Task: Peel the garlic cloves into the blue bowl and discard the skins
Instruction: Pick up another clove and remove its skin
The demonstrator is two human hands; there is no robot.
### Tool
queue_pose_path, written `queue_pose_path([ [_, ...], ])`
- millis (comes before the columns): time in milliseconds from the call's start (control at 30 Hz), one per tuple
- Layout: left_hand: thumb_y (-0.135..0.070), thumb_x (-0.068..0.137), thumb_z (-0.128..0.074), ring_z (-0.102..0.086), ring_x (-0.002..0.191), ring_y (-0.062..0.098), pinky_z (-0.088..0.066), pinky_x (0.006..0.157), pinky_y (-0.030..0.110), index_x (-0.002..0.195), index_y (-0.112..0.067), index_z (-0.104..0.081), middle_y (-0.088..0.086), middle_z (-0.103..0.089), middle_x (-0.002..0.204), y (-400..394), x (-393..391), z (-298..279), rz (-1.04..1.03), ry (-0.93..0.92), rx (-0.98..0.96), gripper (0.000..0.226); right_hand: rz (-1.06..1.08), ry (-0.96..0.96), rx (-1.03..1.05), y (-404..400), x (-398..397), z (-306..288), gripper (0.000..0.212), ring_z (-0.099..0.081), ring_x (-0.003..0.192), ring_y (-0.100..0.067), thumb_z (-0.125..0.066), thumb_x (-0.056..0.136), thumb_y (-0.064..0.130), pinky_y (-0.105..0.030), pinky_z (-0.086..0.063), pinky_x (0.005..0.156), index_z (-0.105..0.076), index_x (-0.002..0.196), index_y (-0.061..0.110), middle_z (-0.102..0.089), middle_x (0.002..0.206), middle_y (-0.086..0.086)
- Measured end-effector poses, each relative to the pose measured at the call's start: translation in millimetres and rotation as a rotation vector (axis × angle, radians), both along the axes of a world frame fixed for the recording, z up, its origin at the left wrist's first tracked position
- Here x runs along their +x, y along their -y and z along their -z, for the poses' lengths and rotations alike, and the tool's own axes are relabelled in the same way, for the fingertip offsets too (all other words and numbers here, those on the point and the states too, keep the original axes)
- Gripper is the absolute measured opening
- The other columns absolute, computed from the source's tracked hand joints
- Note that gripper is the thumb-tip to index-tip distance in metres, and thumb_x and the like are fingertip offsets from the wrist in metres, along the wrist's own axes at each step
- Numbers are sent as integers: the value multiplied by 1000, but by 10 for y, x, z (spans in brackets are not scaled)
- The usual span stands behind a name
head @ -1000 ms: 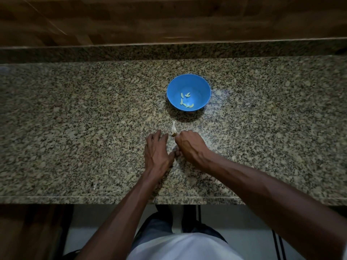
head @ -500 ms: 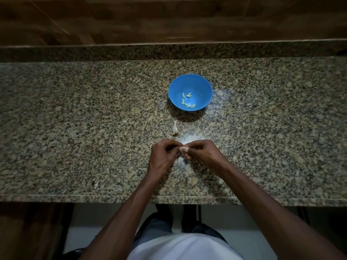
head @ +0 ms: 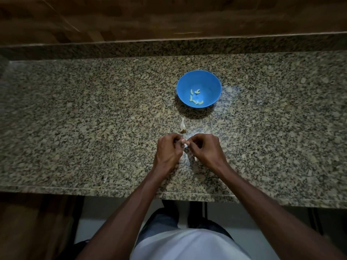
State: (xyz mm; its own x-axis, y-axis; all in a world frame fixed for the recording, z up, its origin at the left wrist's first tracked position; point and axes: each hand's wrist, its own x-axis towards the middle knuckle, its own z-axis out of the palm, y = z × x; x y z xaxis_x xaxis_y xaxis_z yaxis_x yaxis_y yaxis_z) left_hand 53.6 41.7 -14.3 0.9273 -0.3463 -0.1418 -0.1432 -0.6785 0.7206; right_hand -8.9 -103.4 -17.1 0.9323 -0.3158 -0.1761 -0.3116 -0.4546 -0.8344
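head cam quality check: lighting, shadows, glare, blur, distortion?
Head view: dim overall with dark corners; light pools around the blue bowl, which casts a shadow toward the person; a pale sheen on the granite counter ahead of the left hand and right hand; fingertips slightly soft; counter edges bow from the wide lens.

Open granite countertop [head: 75,119] stretches toward 9 and 3 o'clock of the working hands. At 12 o'clock a garlic stem remnant [head: 182,126] lies just ahead, the blue bowl [head: 199,79] beyond it, a raised granite backsplash [head: 169,48] closing the rear.
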Motion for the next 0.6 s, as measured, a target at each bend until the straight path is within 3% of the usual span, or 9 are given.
queue_pose_path([
  [67,-17,98,-68,-71,73,12,-59,64,27,98,-7,-77,3,-76,84,12,46,7,-43,-93,-2,13,1,42,-36,-13,-16,35,13,-70,65,-4,-73,96,21,-31,-59,61,-80,88,13,-76,74,4],
  [167,-17,99,-70,-68,64,7,-51,54,17,98,-3,-76,3,-74,78,-6,107,-26,-109,-387,-137,16,-42,118,-133,-6,-24,73,9,-70,73,-11,-71,97,14,-34,-59,66,-78,95,9,-76,84,-1],
  [267,-3,99,-65,-62,63,10,-53,56,16,95,6,-73,8,-71,77,-27,152,-125,-280,-801,-373,12,-108,166,-207,13,-24,98,6,-67,77,-13,-70,97,9,-24,-53,67,-76,97,9,-73,90,-2],
  [333,-1,98,-65,-64,67,11,-55,63,18,97,4,-73,10,-73,81,-55,161,-129,-331,-906,-450,10,-82,126,-124,21,-20,74,6,-68,74,-8,-72,97,11,-18,-51,66,-78,96,11,-75,87,2],
  [400,-11,96,-72,-69,76,15,-58,72,26,103,-1,-76,13,-77,91,-98,152,-72,-267,-808,-442,13,-4,25,26,30,-8,60,7,-70,70,-4,-74,97,19,-16,-52,61,-79,93,16,-76,80,7],
  [467,-16,93,-76,-75,85,18,-59,80,33,105,-6,-77,9,-79,96,-133,120,-37,-149,-612,-400,16,40,-65,128,56,-3,79,13,-71,66,-8,-74,97,25,-23,-53,58,-80,90,16,-76,74,4],
  [533,-9,91,-76,-76,94,16,-62,86,31,106,-7,-77,5,-79,99,-132,92,-19,-33,-434,-362,15,57,-127,279,97,1,67,16,-71,65,-14,-74,98,25,-28,-53,60,-80,91,12,-77,74,-4],
  [600,-4,91,-74,-75,92,10,-63,85,30,106,-10,-78,0,-79,100,-115,81,15,73,-218,-236,16,70,-176,456,135,-2,25,17,-70,65,-14,-74,98,20,-26,-53,61,-80,94,4,-78,79,-13],
])
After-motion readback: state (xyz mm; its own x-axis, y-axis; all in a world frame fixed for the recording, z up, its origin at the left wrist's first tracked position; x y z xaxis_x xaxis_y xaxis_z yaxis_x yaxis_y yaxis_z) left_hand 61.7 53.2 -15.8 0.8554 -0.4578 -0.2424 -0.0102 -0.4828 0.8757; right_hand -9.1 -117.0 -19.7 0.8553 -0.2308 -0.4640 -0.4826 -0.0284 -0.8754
